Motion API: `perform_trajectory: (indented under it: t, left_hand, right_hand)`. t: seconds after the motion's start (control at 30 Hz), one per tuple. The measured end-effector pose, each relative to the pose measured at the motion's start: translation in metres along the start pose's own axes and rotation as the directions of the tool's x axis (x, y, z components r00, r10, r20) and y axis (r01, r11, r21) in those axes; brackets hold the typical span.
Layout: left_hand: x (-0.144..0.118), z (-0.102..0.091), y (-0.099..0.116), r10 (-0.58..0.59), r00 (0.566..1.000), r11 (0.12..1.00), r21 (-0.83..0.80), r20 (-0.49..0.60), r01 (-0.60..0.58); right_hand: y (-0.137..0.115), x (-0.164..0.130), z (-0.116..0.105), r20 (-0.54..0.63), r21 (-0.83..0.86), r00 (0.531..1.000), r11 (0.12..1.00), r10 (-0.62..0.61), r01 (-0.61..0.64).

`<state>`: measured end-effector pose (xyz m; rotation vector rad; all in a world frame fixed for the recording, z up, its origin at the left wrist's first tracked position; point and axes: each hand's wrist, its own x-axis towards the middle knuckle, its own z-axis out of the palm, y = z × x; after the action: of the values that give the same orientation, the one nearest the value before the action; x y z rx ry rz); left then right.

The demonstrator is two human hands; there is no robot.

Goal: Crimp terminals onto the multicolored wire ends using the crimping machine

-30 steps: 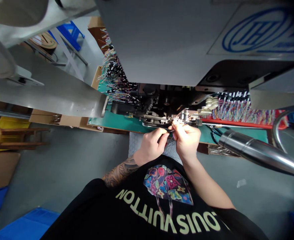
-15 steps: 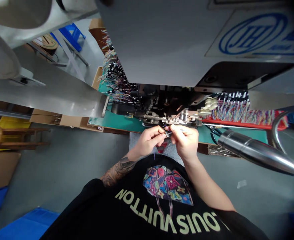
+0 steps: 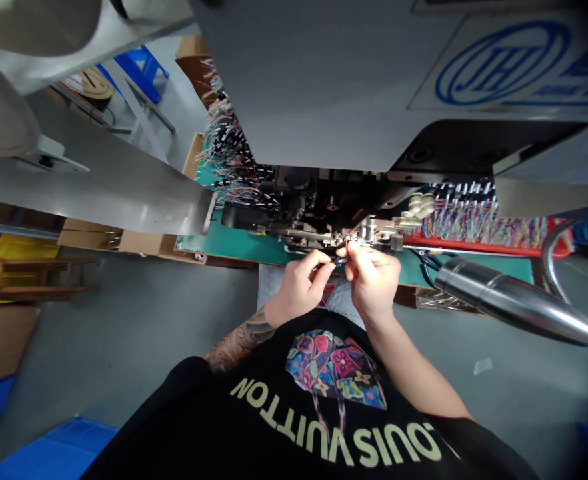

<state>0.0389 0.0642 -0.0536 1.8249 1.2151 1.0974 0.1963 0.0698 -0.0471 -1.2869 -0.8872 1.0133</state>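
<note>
Hands (image 3: 377, 283) nearer machine (image 3: 324, 93), perhaps over bench (image 3: 244, 243)

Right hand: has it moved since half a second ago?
Yes: the right hand has moved forward, its fingertips now closer to the machine's silver fittings.

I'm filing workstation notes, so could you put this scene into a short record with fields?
Left grip: fingertips pinched on a small dark wired piece, exact type too small to tell
Right grip: thumb and finger together beside that piece; what they pinch is mostly hidden
Machine: gray housing above and beyond both grips, bearing a blue JH logo
Work surface: green tabletop
Left of machine: wire bundles
Right of machine: red tray with multicolored wires
</note>
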Motion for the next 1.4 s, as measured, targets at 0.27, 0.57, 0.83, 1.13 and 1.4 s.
perform_trajectory:
  t: [0.27, 0.57, 0.83, 1.13, 1.4]
  left_hand:
    - [0.003, -0.004, -0.002, -0.059, 0.997, 0.988, -0.139, 0.040, 0.064]
    - [0.013, -0.012, 0.006, -0.247, 0.932, 0.829, -0.440, 0.266, 0.345]
    - [0.012, -0.008, 0.011, -0.182, 0.973, 0.918, -0.330, 0.143, 0.221]
    - [0.017, -0.015, 0.004, -0.231, 0.938, 0.865, -0.388, 0.257, 0.319]
    - [0.016, -0.019, 0.005, -0.223, 0.919, 0.811, -0.461, 0.325, 0.360]
  right_hand:
    - [0.004, -0.003, 0.000, 0.029, -0.017, 0.999, 1.000, 0.021, -0.020]
    - [-0.003, -0.004, -0.002, -0.061, -0.021, 0.997, 0.999, -0.039, 0.038]
    - [-0.005, -0.001, 0.001, -0.067, -0.079, 0.997, 0.996, -0.033, 0.027]
    - [-0.002, -0.002, -0.007, 0.120, -0.003, 0.991, 0.998, 0.064, -0.064]
    - [-0.007, -0.005, -0.009, 0.067, -0.063, 0.996, 0.996, -0.058, 0.062]
